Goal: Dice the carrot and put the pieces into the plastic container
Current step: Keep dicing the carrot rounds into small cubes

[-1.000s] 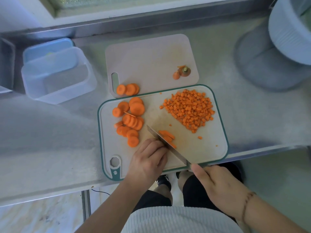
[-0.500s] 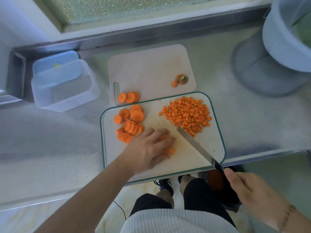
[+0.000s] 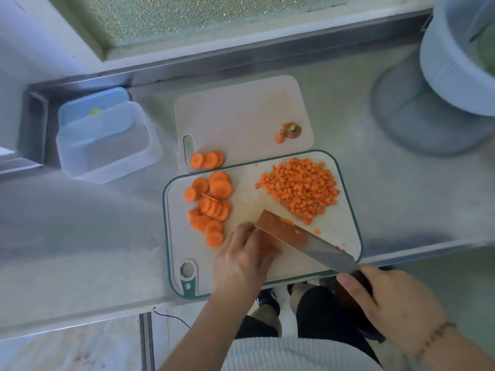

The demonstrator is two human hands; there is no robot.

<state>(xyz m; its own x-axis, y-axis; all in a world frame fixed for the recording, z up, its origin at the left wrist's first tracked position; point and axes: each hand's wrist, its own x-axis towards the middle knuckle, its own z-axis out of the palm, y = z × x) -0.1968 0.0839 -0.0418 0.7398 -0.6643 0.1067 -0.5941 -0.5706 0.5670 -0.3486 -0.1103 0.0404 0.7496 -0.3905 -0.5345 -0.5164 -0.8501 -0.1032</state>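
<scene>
- Left hand (image 3: pixel 241 259) curled over carrot strips (image 3: pixel 263 243) near board's (image 3: pixel 345 236) front edge.
- Right hand (image 3: pixel 388 306) wrapped round knife (image 3: pixel 302 239) handle, blade tilted beside left fingers.
- Dice (image 3: pixel 301 187) at board's far right corner, slices (image 3: pixel 210 204) left.
- Container (image 3: pixel 107 140) at surface's far left.

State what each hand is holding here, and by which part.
The right hand grips the knife by its dark handle. The left hand presses curled fingers on carrot pieces beside the blade.

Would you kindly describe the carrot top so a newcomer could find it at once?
Look at the plain board behind the green-rimmed board. Near its right corner lies the carrot top, beside a small end piece. Only it is brownish with a green stub.
</scene>
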